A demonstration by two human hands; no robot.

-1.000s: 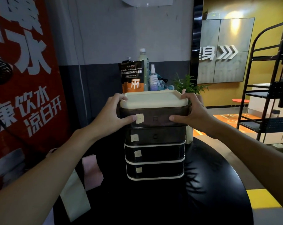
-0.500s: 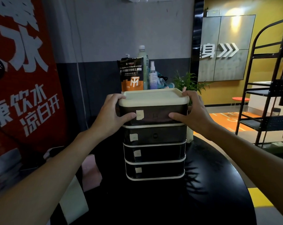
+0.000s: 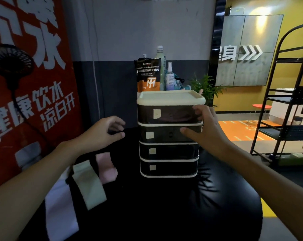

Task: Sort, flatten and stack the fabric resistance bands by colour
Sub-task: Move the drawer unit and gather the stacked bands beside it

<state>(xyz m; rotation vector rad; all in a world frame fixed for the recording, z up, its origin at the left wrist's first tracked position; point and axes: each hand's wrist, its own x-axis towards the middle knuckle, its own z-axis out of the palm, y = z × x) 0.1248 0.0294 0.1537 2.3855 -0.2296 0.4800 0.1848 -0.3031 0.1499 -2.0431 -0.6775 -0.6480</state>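
Observation:
A dark drawer tower (image 3: 169, 150) with a cream lid and several labelled drawers stands on the round black table (image 3: 164, 209). To its left lie three fabric bands: a pale green band (image 3: 89, 183), a pink band (image 3: 106, 166) and a lavender-white band (image 3: 60, 206). My left hand (image 3: 105, 132) hovers left of the tower, fingers loosely curled, holding nothing. My right hand (image 3: 203, 126) is at the tower's right front, thumb across the second drawer and fingers at the top drawer's edge; whether it touches is unclear.
Behind the tower stand an orange-black pouch (image 3: 148, 75), a bottle and a spray bottle (image 3: 170, 76), with a green plant (image 3: 205, 87) beside. A red banner and black fan (image 3: 10, 61) are at left. A black metal rack (image 3: 286, 101) stands at right.
Both hands have let go of the tower's top. The left hand has pulled back to the left and down; the right hand has slid down to the upper drawers' right front.

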